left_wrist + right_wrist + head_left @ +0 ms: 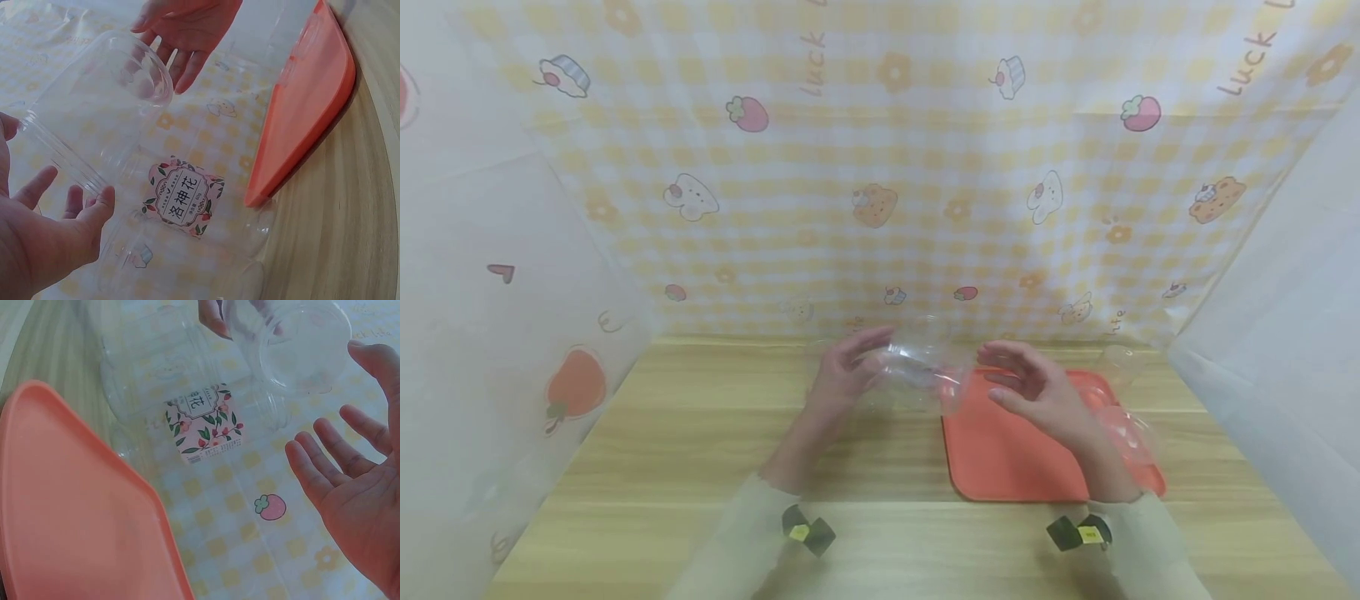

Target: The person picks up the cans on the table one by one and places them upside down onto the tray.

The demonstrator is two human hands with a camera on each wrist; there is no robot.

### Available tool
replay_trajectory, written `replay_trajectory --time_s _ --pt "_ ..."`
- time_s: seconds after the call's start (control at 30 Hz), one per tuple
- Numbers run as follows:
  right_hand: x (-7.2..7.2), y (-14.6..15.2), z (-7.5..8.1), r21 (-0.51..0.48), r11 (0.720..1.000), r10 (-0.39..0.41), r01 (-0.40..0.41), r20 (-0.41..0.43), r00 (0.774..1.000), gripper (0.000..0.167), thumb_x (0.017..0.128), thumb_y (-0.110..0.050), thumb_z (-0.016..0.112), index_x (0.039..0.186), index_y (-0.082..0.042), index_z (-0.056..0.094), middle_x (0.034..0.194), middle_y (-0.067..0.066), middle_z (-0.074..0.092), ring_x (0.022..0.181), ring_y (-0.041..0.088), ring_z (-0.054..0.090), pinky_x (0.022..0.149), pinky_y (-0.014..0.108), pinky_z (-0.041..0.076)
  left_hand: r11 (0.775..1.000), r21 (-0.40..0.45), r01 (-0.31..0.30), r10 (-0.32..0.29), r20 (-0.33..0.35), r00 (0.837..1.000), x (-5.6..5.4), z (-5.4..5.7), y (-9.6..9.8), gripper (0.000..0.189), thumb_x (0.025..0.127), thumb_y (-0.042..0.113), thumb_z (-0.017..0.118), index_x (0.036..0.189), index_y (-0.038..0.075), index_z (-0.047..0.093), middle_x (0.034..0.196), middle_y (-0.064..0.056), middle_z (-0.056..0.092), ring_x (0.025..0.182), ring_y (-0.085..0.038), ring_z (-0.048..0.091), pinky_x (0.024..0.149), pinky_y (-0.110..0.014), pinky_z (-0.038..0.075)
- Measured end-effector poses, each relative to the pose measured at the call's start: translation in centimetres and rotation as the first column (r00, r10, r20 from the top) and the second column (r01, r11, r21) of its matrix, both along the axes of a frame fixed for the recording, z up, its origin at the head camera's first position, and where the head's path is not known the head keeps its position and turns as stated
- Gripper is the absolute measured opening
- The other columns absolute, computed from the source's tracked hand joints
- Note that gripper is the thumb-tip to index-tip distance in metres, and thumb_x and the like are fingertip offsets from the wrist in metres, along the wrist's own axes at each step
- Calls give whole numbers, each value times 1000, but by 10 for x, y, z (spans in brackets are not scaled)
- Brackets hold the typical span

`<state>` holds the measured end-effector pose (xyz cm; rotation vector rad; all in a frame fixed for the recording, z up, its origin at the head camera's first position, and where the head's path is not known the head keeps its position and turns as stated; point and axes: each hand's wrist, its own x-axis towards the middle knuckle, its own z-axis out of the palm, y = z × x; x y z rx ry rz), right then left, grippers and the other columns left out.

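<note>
My left hand point(848, 371) holds a clear plastic jar point(94, 100) by its ridged neck, fingers and thumb at the rim. In the head view the jar is tilted on its side, its base toward my right hand point(1037, 392). That right hand has relaxed, spread fingers and holds nothing; a small gap parts it from the jar's base in the right wrist view. Past the held jar, a clear jar with a pink floral label point(184, 197) stands near the tray's corner. Another clear unlabelled jar point(150, 362) is beside it.
An orange-red tray point(1015, 458) lies on the wooden table point(700, 467) under my right arm. Clear plastic pieces point(1126, 435) sit on its right part, and another clear piece point(1120, 365) is by its far right corner. A yellow checked cloth point(820, 167) hangs behind.
</note>
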<state>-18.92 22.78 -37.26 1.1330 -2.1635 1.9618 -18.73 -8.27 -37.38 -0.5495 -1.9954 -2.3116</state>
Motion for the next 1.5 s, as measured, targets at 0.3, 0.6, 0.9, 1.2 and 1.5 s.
replay_trajectory --time_s 0.3,0.6,0.9,1.2,1.5 --pt "0 1 -1 -20 1000 -5 5 6 1000 57 90 18 65 141 14 42 139 26 52 129 32 53 105 48 45 1000 11 -12 12 4 1000 -2 0 7 42 95 15 68 136 5 62 138 -16 58 122 -32 57 99 -45 52" --pt "2 4 -1 -39 999 -4 4 6 1000 59 88 19 66 141 13 43 141 20 53 131 29 51 106 49 44 1000 -4 -3 3 -2 1000 0 5 10 44 95 20 69 137 9 62 137 -10 59 118 -32 61 97 -42 53" --pt "1 5 -1 -68 997 47 -48 -16 999 67 85 22 67 145 13 39 144 16 49 132 29 49 107 45 45 1000 -7 -26 26 -40 999 1 6 16 43 95 21 70 135 9 63 135 -8 61 121 -28 58 96 -41 54" --pt "1 -2 3 -71 996 59 -58 1 998 75 80 21 72 146 13 37 149 21 44 132 28 49 107 40 46 998 -22 -57 55 -79 995 0 6 24 43 93 19 71 134 9 65 133 -5 64 121 -25 60 94 -40 55" --pt "3 -6 4 -72 995 77 -75 14 997 76 80 20 73 147 11 37 145 18 48 128 26 52 105 40 47 998 -23 -66 64 -81 995 2 10 27 42 93 18 70 133 8 66 133 -5 64 121 -24 60 94 -39 55"
